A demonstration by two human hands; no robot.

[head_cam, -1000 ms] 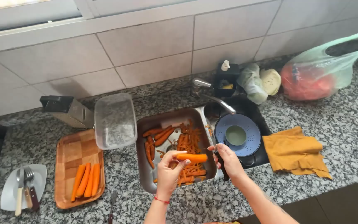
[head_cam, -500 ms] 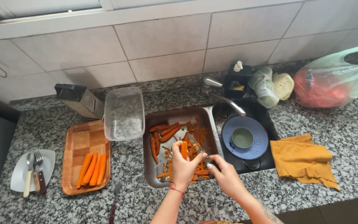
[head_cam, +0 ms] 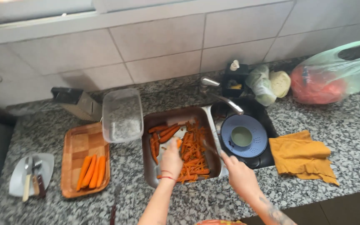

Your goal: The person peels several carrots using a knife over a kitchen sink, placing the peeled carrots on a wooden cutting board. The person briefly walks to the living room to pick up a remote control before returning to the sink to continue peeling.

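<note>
Orange carrot is clamped in the left hand's fingers over the metal tray, while the right hand grips a peeler.

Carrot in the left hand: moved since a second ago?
Yes. The carrot was held level over the near edge of the metal tray; the left hand now holds it upright farther in, closer to the unpeeled carrots at the tray's far left.
</note>
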